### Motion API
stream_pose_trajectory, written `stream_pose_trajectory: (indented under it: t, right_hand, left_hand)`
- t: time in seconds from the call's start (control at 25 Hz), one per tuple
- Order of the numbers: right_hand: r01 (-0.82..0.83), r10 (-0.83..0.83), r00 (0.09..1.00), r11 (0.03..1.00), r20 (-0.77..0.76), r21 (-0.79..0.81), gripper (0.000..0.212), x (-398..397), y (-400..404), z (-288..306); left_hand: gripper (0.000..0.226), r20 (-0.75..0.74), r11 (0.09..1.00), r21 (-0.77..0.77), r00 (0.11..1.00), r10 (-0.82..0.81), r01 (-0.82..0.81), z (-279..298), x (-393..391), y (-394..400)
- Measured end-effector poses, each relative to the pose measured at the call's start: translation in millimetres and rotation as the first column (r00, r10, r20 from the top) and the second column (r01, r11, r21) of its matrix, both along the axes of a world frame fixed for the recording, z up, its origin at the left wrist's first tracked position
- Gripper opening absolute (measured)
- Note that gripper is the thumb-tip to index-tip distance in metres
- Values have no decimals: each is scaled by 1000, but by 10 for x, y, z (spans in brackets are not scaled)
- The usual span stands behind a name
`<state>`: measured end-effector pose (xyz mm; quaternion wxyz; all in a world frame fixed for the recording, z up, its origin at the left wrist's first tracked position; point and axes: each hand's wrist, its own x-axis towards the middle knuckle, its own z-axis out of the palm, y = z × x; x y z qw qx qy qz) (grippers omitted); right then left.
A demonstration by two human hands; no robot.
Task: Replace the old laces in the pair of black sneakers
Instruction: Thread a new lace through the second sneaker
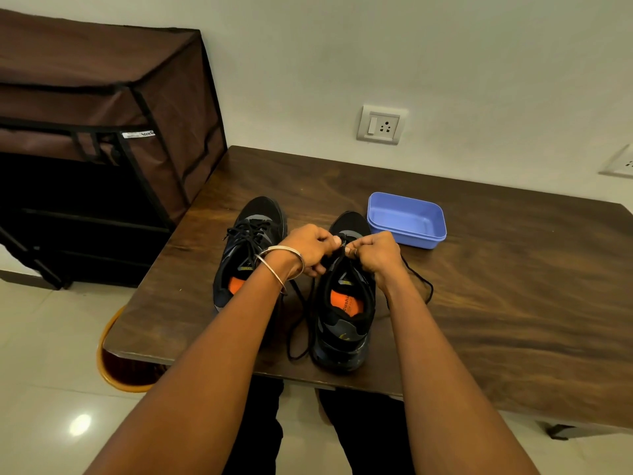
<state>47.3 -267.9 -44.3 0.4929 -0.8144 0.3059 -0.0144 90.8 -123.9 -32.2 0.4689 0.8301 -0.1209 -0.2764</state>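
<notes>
Near the front edge of the dark wood-grain surface [513, 303], both grips, left hand [308, 250] and right hand [375, 253], pinch the thin black lace [419, 281] over the right mesh sneaker [344, 323]; the left sneaker [245, 248] stands just beside it.
</notes>
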Motion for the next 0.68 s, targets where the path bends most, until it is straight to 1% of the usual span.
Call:
stream_pose_trajectory:
  t: [0.08,0.16,0.2,0.28,0.36,0.4,0.52,0.56,0.64,0.68]
  right_hand:
    - [-16,17,1000,999,-9,42,18,1,-4,39]
    - [-84,85,996,995,-19,57,11,-25,-46,120]
    - [-122,123,992,992,-23,40,11,-39,-77,149]
    - [-121,121,993,992,-1,-22,12,-31,-139,148]
    - [-55,57,998,997,32,-62,23,-38,-141,129]
    - [-23,26,999,997,41,-75,25,-28,-125,110]
    - [-53,60,998,987,36,-152,13,-27,-40,129]
    - [-71,77,997,985,32,-155,12,-15,-32,140]
    - [-96,98,995,993,15,-67,10,-14,-51,169]
    - [-117,117,993,993,-1,-20,19,-21,-65,175]
  left_hand:
    - [12,169,994,36,981,92,-100,-82,-5,-63]
    - [8,325,987,89,940,100,-136,-146,5,-136]
    - [9,366,985,111,927,86,-135,-171,22,-164]
    - [10,386,983,130,920,68,-127,-191,52,-200]
    - [6,376,986,109,924,75,-125,-194,62,-205]
    - [4,369,988,95,926,77,-121,-196,68,-199]
    - [5,398,988,113,916,53,-106,-203,66,-194]
    - [7,429,984,143,903,37,-109,-203,62,-204]
    - [11,457,974,188,889,29,-129,-197,55,-228]
    - [13,457,970,191,888,46,-149,-180,48,-235]
